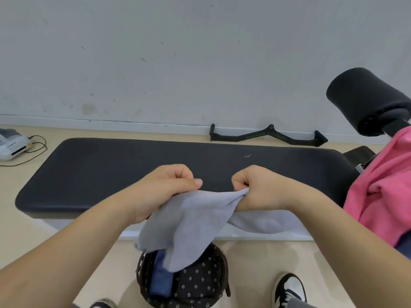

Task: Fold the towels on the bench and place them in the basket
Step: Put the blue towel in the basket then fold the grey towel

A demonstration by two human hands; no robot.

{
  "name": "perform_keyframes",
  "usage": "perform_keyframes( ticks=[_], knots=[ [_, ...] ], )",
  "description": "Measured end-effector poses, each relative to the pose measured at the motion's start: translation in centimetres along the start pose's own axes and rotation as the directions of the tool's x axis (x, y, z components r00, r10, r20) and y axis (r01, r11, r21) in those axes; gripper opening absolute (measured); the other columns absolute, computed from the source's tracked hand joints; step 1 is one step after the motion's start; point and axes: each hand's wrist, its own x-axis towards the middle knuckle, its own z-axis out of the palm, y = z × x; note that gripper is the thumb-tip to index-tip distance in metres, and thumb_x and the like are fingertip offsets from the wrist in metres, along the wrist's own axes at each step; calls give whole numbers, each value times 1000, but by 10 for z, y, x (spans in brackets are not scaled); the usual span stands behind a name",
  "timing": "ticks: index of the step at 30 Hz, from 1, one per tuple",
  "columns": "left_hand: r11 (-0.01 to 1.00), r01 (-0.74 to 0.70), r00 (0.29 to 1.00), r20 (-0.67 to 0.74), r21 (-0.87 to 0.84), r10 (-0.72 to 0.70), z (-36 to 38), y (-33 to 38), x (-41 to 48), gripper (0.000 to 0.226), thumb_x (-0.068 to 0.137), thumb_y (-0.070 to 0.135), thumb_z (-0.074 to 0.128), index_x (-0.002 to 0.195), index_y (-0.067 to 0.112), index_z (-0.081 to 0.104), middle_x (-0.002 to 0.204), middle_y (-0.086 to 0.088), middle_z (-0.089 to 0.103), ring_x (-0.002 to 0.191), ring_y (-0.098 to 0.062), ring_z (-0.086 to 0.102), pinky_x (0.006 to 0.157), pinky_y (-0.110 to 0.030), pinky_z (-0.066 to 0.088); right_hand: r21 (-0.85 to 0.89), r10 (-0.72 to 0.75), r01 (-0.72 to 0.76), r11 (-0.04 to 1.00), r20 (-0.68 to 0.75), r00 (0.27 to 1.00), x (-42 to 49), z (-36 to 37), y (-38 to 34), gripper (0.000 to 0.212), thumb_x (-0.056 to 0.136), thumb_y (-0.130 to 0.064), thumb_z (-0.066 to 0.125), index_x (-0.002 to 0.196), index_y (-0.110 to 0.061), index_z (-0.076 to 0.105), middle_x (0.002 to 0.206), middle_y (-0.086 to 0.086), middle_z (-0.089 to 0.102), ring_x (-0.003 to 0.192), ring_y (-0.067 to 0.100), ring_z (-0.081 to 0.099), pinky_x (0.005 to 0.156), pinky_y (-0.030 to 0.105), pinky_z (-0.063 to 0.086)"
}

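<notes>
A light grey towel [191, 225] hangs between my two hands above the near edge of the black padded bench [111, 170]. My left hand [164, 187] grips its left part with curled fingers. My right hand [258, 187] pinches a bunched corner. The cloth droops over a dark woven basket [142, 270] on the floor below, lined with dotted fabric; a folded blue towel [160, 278] stands inside it. A pink towel [382, 196] lies bunched at the bench's right end.
A black foam roller pad [364, 98] sticks up at the right. A black cable-handle bar [266, 136] lies by the wall behind the bench. A white device with a cord [13, 145] sits on the floor at far left. My shoes [289, 287] flank the basket.
</notes>
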Motion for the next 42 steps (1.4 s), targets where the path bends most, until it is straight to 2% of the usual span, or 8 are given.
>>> perform_keyframes(
  ticks=[5, 11, 17, 24, 28, 32, 36, 42],
  knots=[
    [873, 23, 991, 102, 487, -83, -6, -10, -12, 5, 88, 29, 72, 88, 24, 73, 73, 3, 67, 69, -11, 58, 66, -30, 45, 17, -37, 37, 999, -7, 999, -16, 6, -15, 46, 74, -21, 86, 66, -18, 41, 57, -11, 37, 54, 8, 29, 49, 19, 28],
    [955, -178, 984, 38, 238, 174, 1, -1, -27, 3, 94, 20, 72, 92, 18, 71, 96, -12, 72, 79, -13, 62, 73, -34, 50, 364, -68, -9, 931, 197, 978, -27, 17, -30, 50, 71, -38, 93, 114, -34, 67, 83, 1, 67, 76, 11, 62, 75, 32, 51],
    [928, -323, 946, 96, 188, 309, 12, 9, -44, 8, 92, 13, 75, 97, 18, 72, 96, -4, 76, 85, -12, 68, 80, -29, 55, 480, -158, 127, 868, 24, 987, -24, 36, -50, 25, 80, -20, 88, 101, -15, 75, 111, 10, 64, 105, 28, 67, 98, 47, 56],
    [975, -182, 969, 195, 131, 154, 0, 0, -47, 25, 89, 18, 81, 109, 12, 67, 105, -21, 72, 90, -18, 66, 84, -39, 51, 687, -190, 92, 721, 68, 979, -24, 27, -44, 17, 86, -15, 79, 78, -14, 64, 94, 16, 68, 89, 20, 64, 87, 35, 52],
    [986, -156, 984, 75, -51, 159, -1, -2, -47, 24, 86, 26, 75, 105, 13, 69, 86, -7, 68, 75, -14, 61, 67, -25, 48, 562, -89, 26, 827, 85, 992, -20, 32, -39, 25, 80, -19, 86, 76, -17, 61, 76, 9, 55, 74, 21, 48, 72, 38, 37],
    [964, -266, 964, 0, -16, 266, 2, -6, -49, 44, 91, -5, 70, 125, 23, 66, 95, -3, 72, 80, -16, 61, 72, -28, 50, 415, -81, 68, 907, 14, 997, -18, 33, -40, 26, 76, -19, 88, 76, -19, 63, 69, 2, 53, 65, 17, 44, 63, 33, 34],
    [937, -345, 938, -22, 52, 346, 22, -7, -51, 60, 83, -17, 67, 125, 26, 69, 93, -8, 76, 85, -22, 67, 83, -45, 57, 582, -137, 57, 811, 94, 986, -21, 34, -42, 29, 72, -9, 89, 89, -4, 66, 80, 13, 63, 74, 22, 53, 72, 40, 40],
    [875, -448, 870, -136, 183, 473, 17, -7, -48, 44, 88, -8, 68, 117, 25, 72, 88, 5, 69, 68, -17, 56, 68, -25, 50, 608, -190, 17, 794, 221, 957, -22, 27, -35, 27, 78, -1, 84, 96, -13, 67, 89, 22, 66, 80, 27, 66, 75, 36, 50]
  ],
)
